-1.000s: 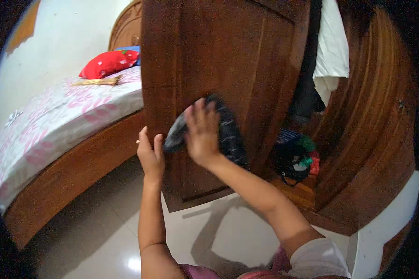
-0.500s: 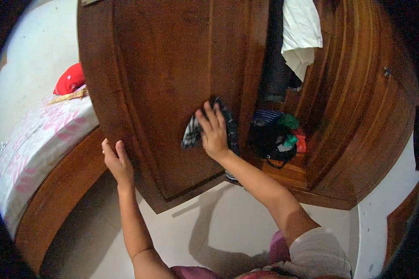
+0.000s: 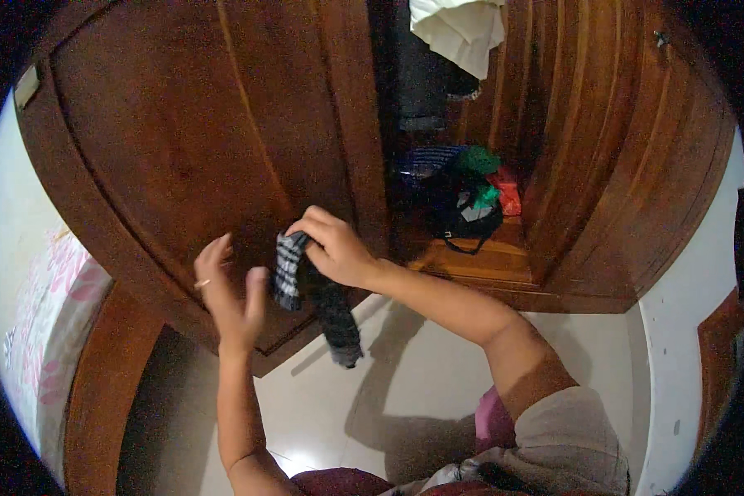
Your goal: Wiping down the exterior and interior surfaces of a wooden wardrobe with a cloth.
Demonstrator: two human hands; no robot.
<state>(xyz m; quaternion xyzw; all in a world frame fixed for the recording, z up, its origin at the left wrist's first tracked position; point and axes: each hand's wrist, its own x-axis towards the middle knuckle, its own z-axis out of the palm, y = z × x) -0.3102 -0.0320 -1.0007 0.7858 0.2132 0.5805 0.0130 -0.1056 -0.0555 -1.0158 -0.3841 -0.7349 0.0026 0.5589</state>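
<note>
A black-and-white patterned cloth [image 3: 288, 269] hangs in folds from my right hand [image 3: 335, 248], pinched between thumb and fingers in front of the open wooden wardrobe door [image 3: 182, 140]. One dark end of it dangles lower, over the tiled floor. To its left is my left hand [image 3: 231, 289], fingers raised and thumb apart, with nothing in it. A ring shows on one finger. That hand is near the lower part of the door panel; whether it touches the wood I cannot tell.
Right of the door, the wardrobe interior [image 3: 546, 165] holds hanging clothes, among them a white garment [image 3: 463, 37]. A black bag [image 3: 463, 219] and green and red items lie on its bottom shelf. A bed [image 3: 66, 331] with a floral sheet stands at left.
My right hand has come off the door panel, lifting the cloth that lay flat under it. The left hand has left the door's edge and spread. The view has shifted.
</note>
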